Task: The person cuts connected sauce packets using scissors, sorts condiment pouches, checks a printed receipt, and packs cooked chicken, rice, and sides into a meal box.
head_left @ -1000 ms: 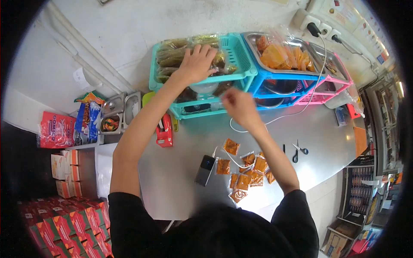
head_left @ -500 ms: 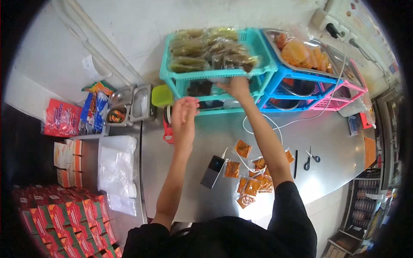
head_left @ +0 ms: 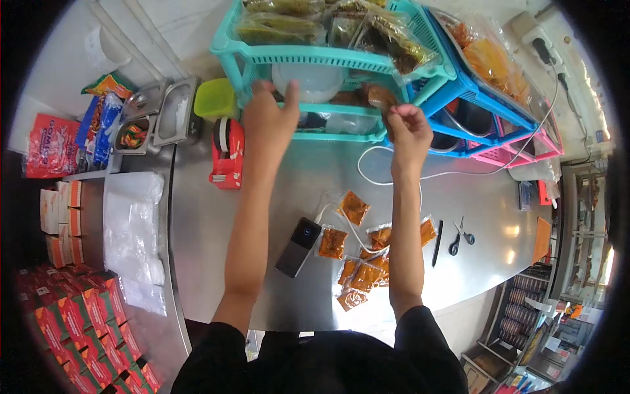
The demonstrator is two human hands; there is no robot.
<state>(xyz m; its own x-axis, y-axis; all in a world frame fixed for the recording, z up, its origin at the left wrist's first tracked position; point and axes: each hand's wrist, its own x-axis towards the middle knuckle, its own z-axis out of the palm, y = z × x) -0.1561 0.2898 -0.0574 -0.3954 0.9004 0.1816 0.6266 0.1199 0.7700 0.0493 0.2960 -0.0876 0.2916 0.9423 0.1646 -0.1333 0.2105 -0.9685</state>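
My right hand (head_left: pixel 411 134) is raised at the right front of the teal rack (head_left: pixel 289 54), its thumb and fingers pinched on a small plastic packet (head_left: pixel 379 96) with brown contents. At the rack's left side, my left hand (head_left: pixel 269 119) reaches toward the middle tier, thumb and fingers apart, with nothing visible in it. Inside that tier stands a round whitish translucent container (head_left: pixel 307 82), and dark brown packets lie beside it. Bulging clear bags with greenish contents (head_left: pixel 279 29) fill the top tier. Several orange-brown sachets (head_left: pixel 354 207) lie on the steel table below my hands.
A power bank (head_left: pixel 298 248) with a white cable lies on the steel table (head_left: pixel 210 262). Scissors (head_left: pixel 461 238) and a black pen (head_left: pixel 438 243) are at right. A red tape dispenser (head_left: pixel 228 154) stands by the rack; a blue rack (head_left: pixel 453 85) adjoins it.
My right hand has come out of the rack's middle tier to the right with a brown packet. My left hand has moved up to the rack. The view has shifted closer.
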